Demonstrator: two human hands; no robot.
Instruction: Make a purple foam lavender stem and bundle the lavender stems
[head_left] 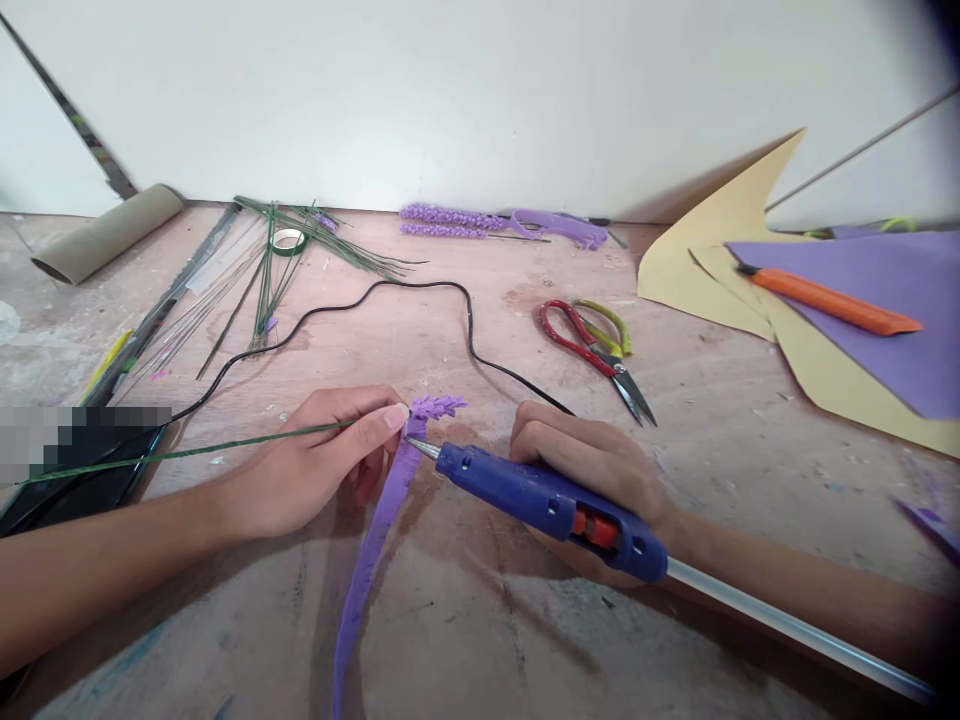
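Above a scuffed, stained wooden tabletop (442,350) backed by a white panel (375,100), the left hand (322,455) pinches a green stem wire (225,443) and fringed purple strip (375,550); the right hand (581,450) grips a blue hot-glue gun (510,490), nozzle at the strip. Scissors (616,368) lie beyond.
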